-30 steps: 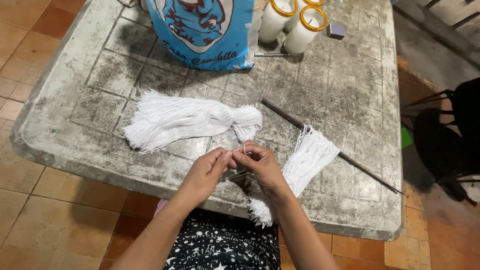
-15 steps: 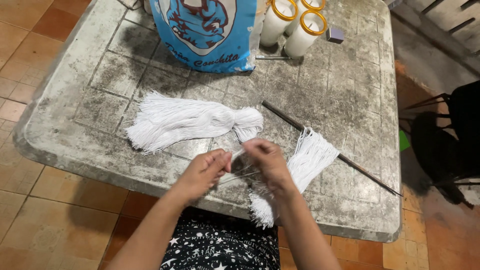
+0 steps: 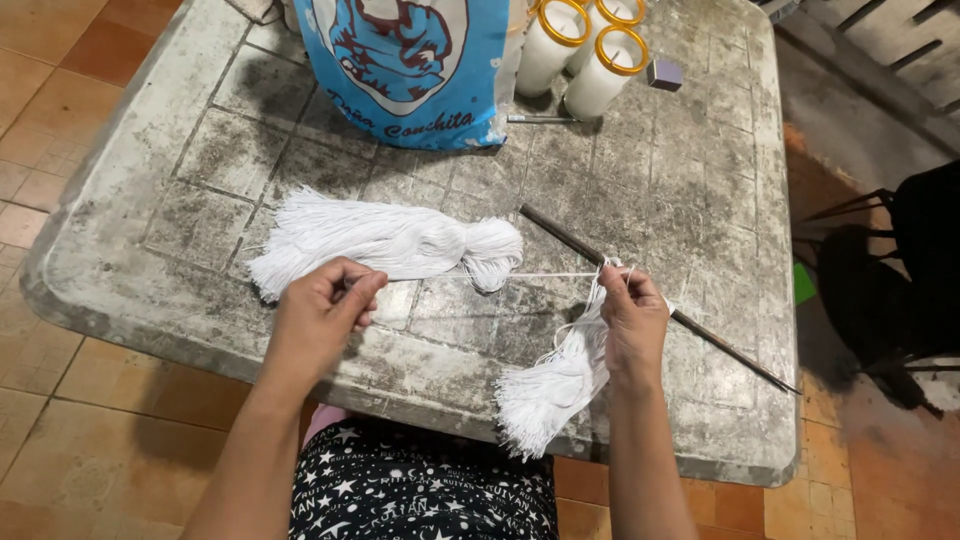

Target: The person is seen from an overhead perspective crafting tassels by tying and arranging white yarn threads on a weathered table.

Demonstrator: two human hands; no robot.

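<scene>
Left hand (image 3: 322,318): fingers pinched together on 1 end of a white string (image 3: 480,276), near the table (image 3: 690,190) front edge.
Right hand (image 3: 632,322): closed on the string's other end, beside the small bundle (image 3: 552,385).
String: stretched taut between the 2 hands, just above the tabletop, passing in front of the knotted large bundle (image 3: 385,240).
Handling: light, thin, limp, likely to slip; best pinched at the ends with the fingertips and kept under tension.
Small bundle: soft cut strands, overhanging the table edge.
Rod (image 3: 700,330): dark, lying diagonally behind the right hand.
Rear: blue bag (image 3: 400,60), 2 white candles (image 3: 600,60).
</scene>
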